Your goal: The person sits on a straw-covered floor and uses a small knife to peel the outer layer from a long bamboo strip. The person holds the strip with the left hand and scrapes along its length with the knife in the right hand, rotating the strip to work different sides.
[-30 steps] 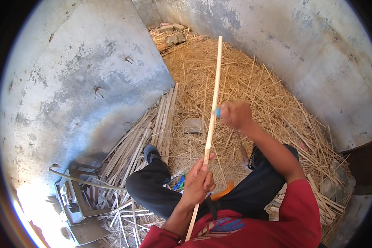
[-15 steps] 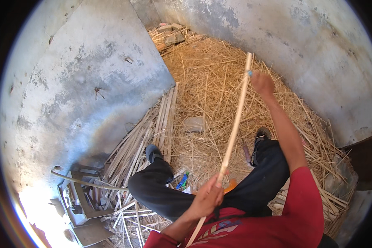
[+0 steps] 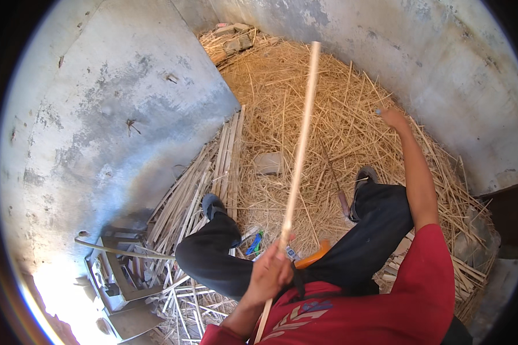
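Note:
A long pale split-bamboo strip runs from beside my lap up and away over the straw-like litter. My left hand is closed round its lower part, in front of my red shirt. Out to the right, apart from the strip, is my right hand. Its fingers look curled, with a small bluish thing at their tips, too small and blurred to name. The strip's lower end passes under my left hand along the shirt.
Shavings cover the floor between my feet and the walls. Split strips lie in a heap at left, by a broken box frame. A wooden-handled tool, a flat block and an orange object lie near my legs.
My right hand has come away from the strip's upper part and moved out to the right. The strip has swung left and farther up, with my left hand still round it.

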`<state>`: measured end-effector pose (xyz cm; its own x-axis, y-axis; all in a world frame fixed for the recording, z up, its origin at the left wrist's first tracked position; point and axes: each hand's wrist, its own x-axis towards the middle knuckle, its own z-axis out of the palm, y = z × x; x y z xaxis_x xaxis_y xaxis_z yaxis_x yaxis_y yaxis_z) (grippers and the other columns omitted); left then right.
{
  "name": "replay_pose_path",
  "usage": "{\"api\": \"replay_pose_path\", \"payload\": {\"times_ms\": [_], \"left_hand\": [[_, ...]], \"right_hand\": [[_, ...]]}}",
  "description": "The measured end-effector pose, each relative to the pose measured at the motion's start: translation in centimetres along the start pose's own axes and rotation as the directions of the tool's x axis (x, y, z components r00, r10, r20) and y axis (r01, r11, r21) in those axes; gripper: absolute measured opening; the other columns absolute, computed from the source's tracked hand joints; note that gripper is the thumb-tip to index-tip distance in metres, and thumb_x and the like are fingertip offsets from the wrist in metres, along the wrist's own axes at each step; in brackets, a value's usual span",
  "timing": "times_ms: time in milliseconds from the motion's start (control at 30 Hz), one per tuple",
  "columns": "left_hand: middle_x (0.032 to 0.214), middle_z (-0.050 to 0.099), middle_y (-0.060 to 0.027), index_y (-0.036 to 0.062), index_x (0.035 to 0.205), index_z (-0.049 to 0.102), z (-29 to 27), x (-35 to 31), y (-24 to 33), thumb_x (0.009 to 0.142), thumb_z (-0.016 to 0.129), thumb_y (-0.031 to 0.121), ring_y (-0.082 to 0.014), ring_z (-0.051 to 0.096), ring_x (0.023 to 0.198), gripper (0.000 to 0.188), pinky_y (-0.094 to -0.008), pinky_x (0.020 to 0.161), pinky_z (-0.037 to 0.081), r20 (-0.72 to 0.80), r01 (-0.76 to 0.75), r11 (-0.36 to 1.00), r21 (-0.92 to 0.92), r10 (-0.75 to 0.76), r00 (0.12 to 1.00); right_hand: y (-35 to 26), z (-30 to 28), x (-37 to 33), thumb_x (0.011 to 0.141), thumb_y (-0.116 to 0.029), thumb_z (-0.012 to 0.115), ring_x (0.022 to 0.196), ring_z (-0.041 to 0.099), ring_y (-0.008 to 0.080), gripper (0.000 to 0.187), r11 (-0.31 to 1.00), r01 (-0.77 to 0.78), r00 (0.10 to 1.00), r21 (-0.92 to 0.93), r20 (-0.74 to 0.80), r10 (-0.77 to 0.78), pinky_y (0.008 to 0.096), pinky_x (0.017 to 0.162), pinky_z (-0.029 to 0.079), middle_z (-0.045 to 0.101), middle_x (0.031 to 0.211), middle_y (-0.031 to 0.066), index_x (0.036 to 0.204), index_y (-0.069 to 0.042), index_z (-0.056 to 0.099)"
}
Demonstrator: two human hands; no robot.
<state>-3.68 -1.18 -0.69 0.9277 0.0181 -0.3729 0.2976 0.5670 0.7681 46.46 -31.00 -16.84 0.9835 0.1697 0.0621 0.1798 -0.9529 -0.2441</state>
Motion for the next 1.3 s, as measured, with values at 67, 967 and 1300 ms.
{"api": "replay_pose_path", "payload": {"times_ms": [67, 967, 1300], "left_hand": [[0.051, 0.034, 0.004, 0.0015, 0.141, 0.034, -0.3, 1.5, 0.8, 0.102, 0.04, 0.024, -0.0059, 0.029, 0.042, 0.045, -0.0228, 0.046, 0.029, -0.055, -0.049, 0.998, -0.038, 0.047, 0.997], [0.048, 0.032, 0.0041, -0.0015, 0.138, 0.034, 4.2, 2.4, 4.1, 0.103, 0.037, 0.021, -0.0066, 0.025, 0.036, 0.042, -0.0233, 0.043, 0.025, 0.186, -0.008, 0.955, -0.298, 0.066, 0.98], [0.046, 0.029, 0.0072, 0.0076, 0.106, 0.046, 1.8, 4.3, 4.0, 0.104, 0.033, 0.027, -0.0049, 0.023, 0.034, 0.023, -0.0226, 0.042, 0.023, 0.026, -0.021, 0.937, -0.347, 0.032, 0.999]], "right_hand": [[-4.3, -1.9, -2.4, 0.094, -0.049, 0.037, 0.079, 0.063, 0.0397, 0.06, 0.978, 0.205, 0.948, -0.043, 0.257, -0.188, 0.05, 0.076, 0.047, 0.064, 0.082, 0.0269, 0.088, 0.004, 0.066], [-26.7, -3.0, -20.7, 0.088, -0.034, 0.056, 0.049, 0.061, 0.0257, 0.034, 0.565, 0.634, 0.732, 0.528, -0.173, -0.659, 0.0385, 0.044, 0.047, 0.059, 0.053, 0.0084, 0.063, -0.012, 0.063], [-27.6, -11.6, -21.9, 0.089, -0.03, 0.049, 0.045, 0.054, 0.0282, 0.037, 0.496, 0.573, 0.775, 0.652, -0.236, -0.586, 0.0389, 0.045, 0.041, 0.052, 0.05, 0.0109, 0.06, -0.009, 0.059]]}}
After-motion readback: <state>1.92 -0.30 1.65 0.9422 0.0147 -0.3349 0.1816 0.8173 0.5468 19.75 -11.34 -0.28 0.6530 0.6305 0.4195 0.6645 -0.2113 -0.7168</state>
